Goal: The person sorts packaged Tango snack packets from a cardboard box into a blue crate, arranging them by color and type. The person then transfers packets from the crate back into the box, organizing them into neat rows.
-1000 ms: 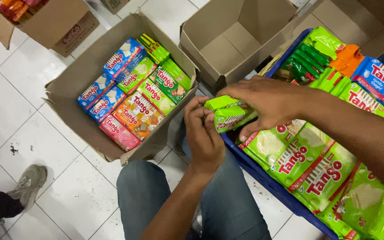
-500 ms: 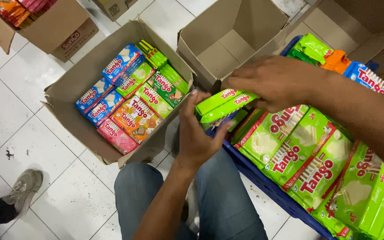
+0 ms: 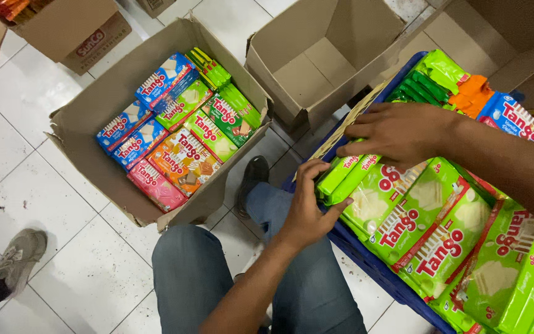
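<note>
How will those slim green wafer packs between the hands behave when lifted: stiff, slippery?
The green wafer packs look boxy and straight-edged, so probably stiff rather than floppy. The glossy wrap suggests they may slide; the left hand and right hand clamp them together. Contents are likely brittle.

A white tiled floor (image 3: 26, 117) is seen. An open cardboard box of wafer packs (image 3: 103, 105) is set on it at the left, an empty open cardboard box (image 3: 335, 43) farther right, a blue plastic crate (image 3: 372, 266) at the right, and a grey shoe (image 3: 20, 256) near left.
</note>
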